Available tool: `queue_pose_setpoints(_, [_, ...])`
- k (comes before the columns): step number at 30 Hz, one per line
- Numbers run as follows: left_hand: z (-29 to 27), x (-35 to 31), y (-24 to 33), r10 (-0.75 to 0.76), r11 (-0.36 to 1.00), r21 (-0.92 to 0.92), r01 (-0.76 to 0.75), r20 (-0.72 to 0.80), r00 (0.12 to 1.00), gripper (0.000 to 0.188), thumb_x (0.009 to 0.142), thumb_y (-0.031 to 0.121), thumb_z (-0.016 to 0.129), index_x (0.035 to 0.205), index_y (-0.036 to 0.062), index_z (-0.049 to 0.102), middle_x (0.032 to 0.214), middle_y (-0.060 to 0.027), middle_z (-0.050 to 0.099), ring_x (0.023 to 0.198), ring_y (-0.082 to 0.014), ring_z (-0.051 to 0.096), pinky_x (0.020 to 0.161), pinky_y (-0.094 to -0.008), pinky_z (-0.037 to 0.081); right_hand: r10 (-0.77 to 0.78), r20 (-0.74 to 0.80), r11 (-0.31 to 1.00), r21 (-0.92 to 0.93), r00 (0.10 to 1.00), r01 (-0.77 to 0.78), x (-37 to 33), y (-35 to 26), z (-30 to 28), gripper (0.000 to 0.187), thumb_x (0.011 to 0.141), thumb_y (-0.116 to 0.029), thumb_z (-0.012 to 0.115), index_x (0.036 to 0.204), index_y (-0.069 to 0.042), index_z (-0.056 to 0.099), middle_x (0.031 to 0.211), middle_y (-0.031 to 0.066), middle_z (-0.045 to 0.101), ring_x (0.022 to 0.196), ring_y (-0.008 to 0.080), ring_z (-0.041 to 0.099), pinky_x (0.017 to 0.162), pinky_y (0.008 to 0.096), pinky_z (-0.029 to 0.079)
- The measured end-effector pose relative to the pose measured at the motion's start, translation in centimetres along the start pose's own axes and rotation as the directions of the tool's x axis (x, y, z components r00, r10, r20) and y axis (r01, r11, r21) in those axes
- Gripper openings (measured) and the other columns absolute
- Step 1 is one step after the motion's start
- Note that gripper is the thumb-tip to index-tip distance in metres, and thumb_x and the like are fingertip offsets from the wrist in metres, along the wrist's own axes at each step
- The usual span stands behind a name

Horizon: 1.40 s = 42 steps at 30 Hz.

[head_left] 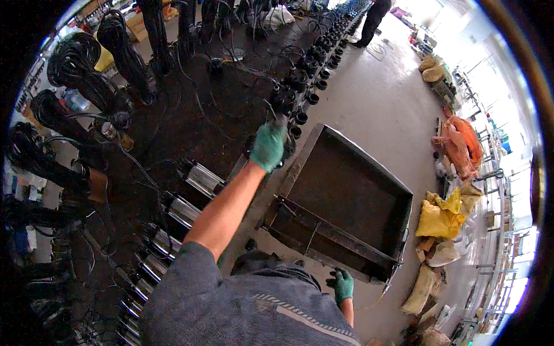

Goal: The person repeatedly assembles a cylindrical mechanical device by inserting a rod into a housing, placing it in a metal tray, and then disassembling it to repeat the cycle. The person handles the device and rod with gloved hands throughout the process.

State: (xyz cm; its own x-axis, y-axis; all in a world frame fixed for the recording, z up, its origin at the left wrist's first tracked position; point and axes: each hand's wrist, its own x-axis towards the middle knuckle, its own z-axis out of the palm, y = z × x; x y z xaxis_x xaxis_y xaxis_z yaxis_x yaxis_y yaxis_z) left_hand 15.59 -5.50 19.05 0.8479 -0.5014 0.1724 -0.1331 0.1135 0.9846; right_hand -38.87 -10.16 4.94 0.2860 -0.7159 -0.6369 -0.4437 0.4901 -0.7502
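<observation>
My left arm is stretched forward, and my left hand [269, 145] in a green glove is at the near end of a row of black round-bodied parts [284, 99]. Motion blurs its fingertips, so whether they grip one of these parts cannot be made out. Low on the right, my right hand [342, 284], also in a green glove with dark fingertips, hangs beside the near edge of a dark metal tray cart [360, 154]. Its fingers are apart with nothing in them. Silver metal cylinders [183, 212] lie in a row left of my left forearm.
Coils of black cable [75, 60] stand along the left, with loose cables on the dark surface [196, 109]. On the right are yellow sacks [441, 218], an orange bundle [464, 144] and shelving along the wall. Another person's legs [372, 23] show at the far end.
</observation>
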Motion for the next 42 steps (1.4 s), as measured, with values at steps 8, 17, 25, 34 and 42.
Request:
queue_pose_setpoints(8, [4.8,-12.6,11.1,0.074,0.957,-0.288,-0.034,0.128,0.989,0.05,0.106,0.048,0.051,0.07,0.0127,0.047,0.062,0.0011,0.039,0.057,-0.0153,0.042,0.065,-0.0358,0.042,-0.193,0.378,0.979,0.131,0.906,0.154,0.9,-12.1,9.2,0.056,0.104,-0.016,0.052,0.155,-0.005,0.032,0.135,0.0142,0.059,0.114,0.0273,0.066,0.095,0.043,0.056])
queue_pose_setpoints(17, [7.7,-21.2,4.0,-0.243,0.849,-0.425,0.314,0.213,0.946,0.05,0.109,0.046,0.046,0.074,0.0099,0.053,0.063,-0.0047,0.052,0.069,-0.0204,0.056,0.086,-0.0414,0.049,-0.197,0.138,0.962,-0.165,0.971,0.219,-1.3,-10.5,0.1,0.038,0.094,-0.003,0.057,0.131,-0.001,0.058,0.113,0.0116,0.07,0.09,0.018,0.067,0.076,0.0313,0.057])
queue_pose_setpoints(25, [8.2,-28.0,-9.8,-0.456,0.804,0.462,0.374,0.076,0.887,0.057,0.107,0.05,0.045,0.1,0.0001,0.07,0.087,-0.0208,0.07,0.08,-0.0379,0.063,0.077,-0.0457,0.048,-0.435,0.069,0.572,-0.749,0.898,0.335,-0.2,-13.5,-5.9,0.036,0.082,-0.022,0.07,0.116,-0.008,0.073,0.1,0.0192,0.071,0.092,0.036,0.069,0.085,0.0431,0.055])
queue_pose_setpoints(34, [7.1,-25.5,-12.7,-0.704,0.456,0.817,0.353,0.088,0.705,0.066,0.104,0.057,0.046,0.106,-0.004,0.07,0.103,-0.028,0.071,0.099,-0.0462,0.065,0.085,-0.0518,0.05,-0.447,0.144,0.425,-0.834,0.883,0.352,2.4,-14.4,-5.0,0.042,0.088,-0.033,0.069,0.122,-0.009,0.069,0.114,0.0213,0.068,0.106,0.0403,0.066,0.091,0.047,0.054])
queue_pose_setpoints(42, [8.4,-27.1,-9.0,-0.433,0.709,0.697,0.106,0.312,0.846,0.042,0.099,0.042,0.063,0.119,0.0053,0.068,0.114,-0.0213,0.071,0.103,-0.0388,0.069,0.09,-0.0443,0.052,-0.13,-0.025,0.991,0.012,0.991,0.131,1.6,-6.5,-10.6,0.048,0.101,-0.026,0.066,0.141,-0.003,0.053,0.122,0.0147,0.068,0.111,0.0209,0.064,0.093,0.0343,0.053])
